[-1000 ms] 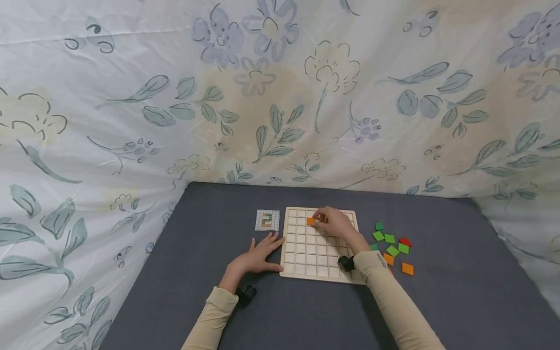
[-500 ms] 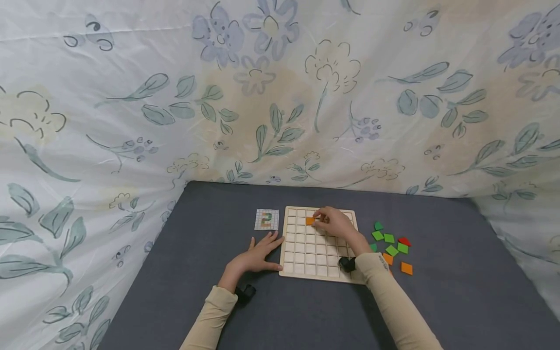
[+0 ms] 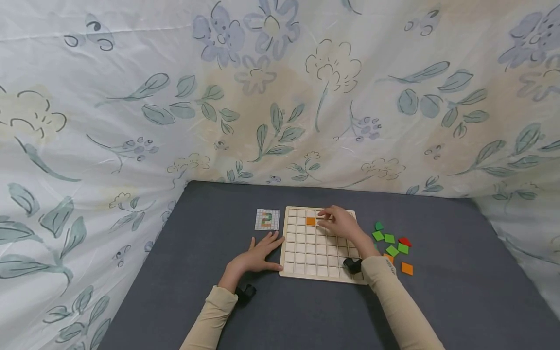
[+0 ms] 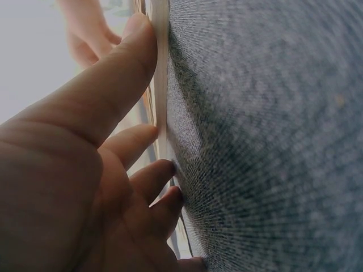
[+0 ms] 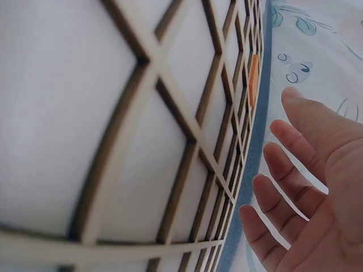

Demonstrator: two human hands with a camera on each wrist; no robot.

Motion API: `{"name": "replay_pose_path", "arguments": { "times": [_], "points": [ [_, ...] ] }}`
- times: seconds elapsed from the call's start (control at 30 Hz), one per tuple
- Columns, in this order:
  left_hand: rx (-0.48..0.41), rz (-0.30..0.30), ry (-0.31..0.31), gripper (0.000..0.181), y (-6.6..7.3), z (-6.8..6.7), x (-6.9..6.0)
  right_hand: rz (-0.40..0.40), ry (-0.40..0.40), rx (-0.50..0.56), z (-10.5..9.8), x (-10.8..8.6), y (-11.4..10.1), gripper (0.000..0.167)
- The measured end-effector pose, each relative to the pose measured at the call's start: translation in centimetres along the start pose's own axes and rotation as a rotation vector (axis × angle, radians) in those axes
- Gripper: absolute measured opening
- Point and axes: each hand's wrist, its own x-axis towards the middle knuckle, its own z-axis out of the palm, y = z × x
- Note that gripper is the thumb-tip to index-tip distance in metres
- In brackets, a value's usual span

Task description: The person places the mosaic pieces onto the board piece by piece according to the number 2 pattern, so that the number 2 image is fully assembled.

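A wooden grid board (image 3: 300,253) lies on the dark table. One orange square tile (image 3: 310,221) sits in a cell of its second row from the far edge. Just right of that tile, my right hand (image 3: 343,225) hovers over the board with nothing held. In the right wrist view its fingers (image 5: 283,170) are loosely bent and apart from the grid, and the orange tile (image 5: 253,80) shows beyond. My left hand (image 3: 259,254) spreads its fingers along the board's left edge. The left wrist view shows its thumb (image 4: 108,85) and fingertips against the wooden rim (image 4: 162,68).
A small pattern card (image 3: 267,219) with a coloured figure on a grid lies left of the board. Right of the board are several loose green tiles (image 3: 389,238), a red piece (image 3: 405,241) and orange tiles (image 3: 407,269). A floral curtain (image 3: 280,97) hangs behind the table.
My right hand has let go of the orange tile and moved slightly right, leaving the tile in its cell. The left hand has stayed at the board's edge.
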Motion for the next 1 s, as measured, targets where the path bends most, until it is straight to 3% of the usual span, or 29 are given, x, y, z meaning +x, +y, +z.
{"name": "replay_pose_path", "arguments": {
  "times": [0.4,1.0],
  "points": [
    [-0.009,0.008,-0.006,0.082,0.2,0.1,-0.1,0.024,0.028,-0.004,-1.3,-1.1,0.7,0.032],
    [-0.009,-0.010,0.004,0.081,0.2,0.0,-0.3,-0.021,0.166,0.008,-3.1,-3.0,2.3,0.033]
  ]
}}
